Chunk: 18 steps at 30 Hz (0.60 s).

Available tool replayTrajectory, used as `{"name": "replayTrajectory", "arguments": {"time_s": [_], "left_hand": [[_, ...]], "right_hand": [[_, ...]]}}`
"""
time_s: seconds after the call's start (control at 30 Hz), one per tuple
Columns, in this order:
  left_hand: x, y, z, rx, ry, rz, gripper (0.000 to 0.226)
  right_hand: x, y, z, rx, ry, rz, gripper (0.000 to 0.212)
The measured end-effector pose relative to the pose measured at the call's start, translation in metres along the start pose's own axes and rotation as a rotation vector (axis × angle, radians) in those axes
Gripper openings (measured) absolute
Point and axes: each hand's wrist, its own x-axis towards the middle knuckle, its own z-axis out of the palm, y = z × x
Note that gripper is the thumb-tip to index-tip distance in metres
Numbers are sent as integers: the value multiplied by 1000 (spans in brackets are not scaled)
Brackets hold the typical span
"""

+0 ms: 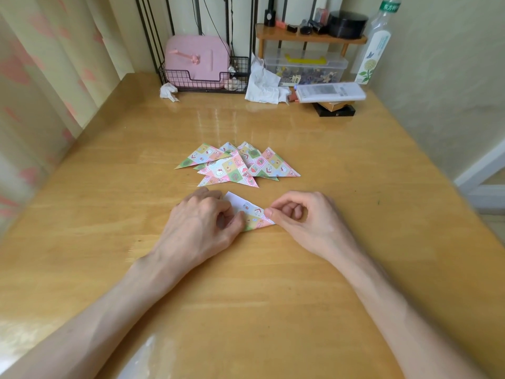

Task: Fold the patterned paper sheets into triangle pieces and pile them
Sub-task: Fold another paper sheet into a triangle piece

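Note:
A patterned paper sheet (252, 213) lies on the wooden table (341, 173), partly folded, with its white back showing at the far corner. My left hand (202, 222) pinches its left side between thumb and fingers. My right hand (303, 217) presses its right corner with thumb and forefinger. Just beyond the hands lies a loose pile of several folded patterned triangles (237, 165), overlapping one another.
At the table's back stand a black wire basket with a pink case (196, 61), crumpled tissues (263, 83), a clear plastic box (306, 67), a small wooden shelf (308, 35), a remote (329, 91) and a tall bottle (375, 45). A curtain hangs at the left.

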Motion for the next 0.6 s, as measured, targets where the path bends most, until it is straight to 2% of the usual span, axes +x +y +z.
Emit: {"name": "replayTrajectory", "arguments": {"time_s": [0.6], "left_hand": [[2,1,3,87,35,-85,49]], "right_hand": [[0,-5,6,-68,51,0,8]]}}
